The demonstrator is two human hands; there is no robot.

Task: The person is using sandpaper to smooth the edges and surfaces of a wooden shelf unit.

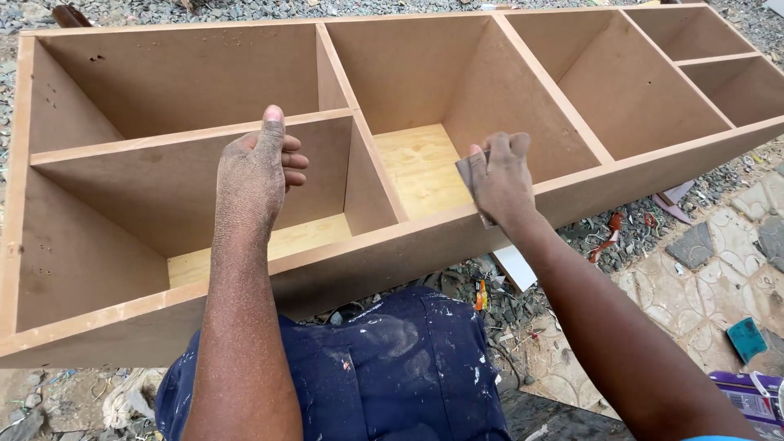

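A long brown fibreboard shelf unit (98, 322) with several open compartments lies on its back across my lap. My left hand (257, 167) rests on the edge of a middle divider board (147, 140), thumb up and fingers curled over it. My right hand (500, 175) presses a folded grey piece of sandpaper (469, 170) against the near front edge board of the shelf unit, beside a compartment with a pale plywood back (420, 167). Both forearms are dusted with fine sawdust.
Gravel and scraps of litter cover the ground around the unit. Patterned paving stones (719, 269) lie to the right. A teal block (746, 338) and a purple-and-white container (747, 396) sit at the lower right. My paint-spattered blue trousers (400, 367) are below the shelf.
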